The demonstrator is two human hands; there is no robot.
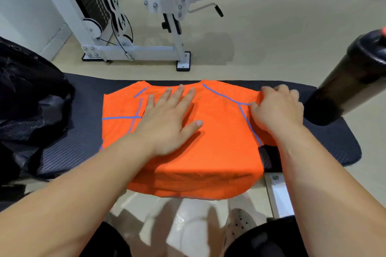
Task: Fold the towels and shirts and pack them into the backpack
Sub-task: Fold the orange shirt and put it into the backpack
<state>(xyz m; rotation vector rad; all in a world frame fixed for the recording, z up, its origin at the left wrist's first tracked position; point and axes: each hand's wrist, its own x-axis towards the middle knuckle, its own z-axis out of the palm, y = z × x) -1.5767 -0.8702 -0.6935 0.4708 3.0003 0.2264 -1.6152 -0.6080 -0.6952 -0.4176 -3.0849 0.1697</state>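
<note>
An orange shirt (211,148) with blue seams lies spread on a dark padded bench (79,142), its hem hanging over the near edge. The shirt's left side is folded inward. My left hand (169,119) presses flat on the middle of the shirt, fingers straight and spread. At the shirt's right shoulder, my right hand (277,108) has its fingers curled and pinches the fabric of the sleeve. A black backpack (27,98) sits on the bench's left end, only partly in view.
A dark bottle (351,81) with a black lid stands on the bench's right end, close to my right hand. A white weight machine (133,27) with a black seat stands on the floor beyond the bench. My feet are below.
</note>
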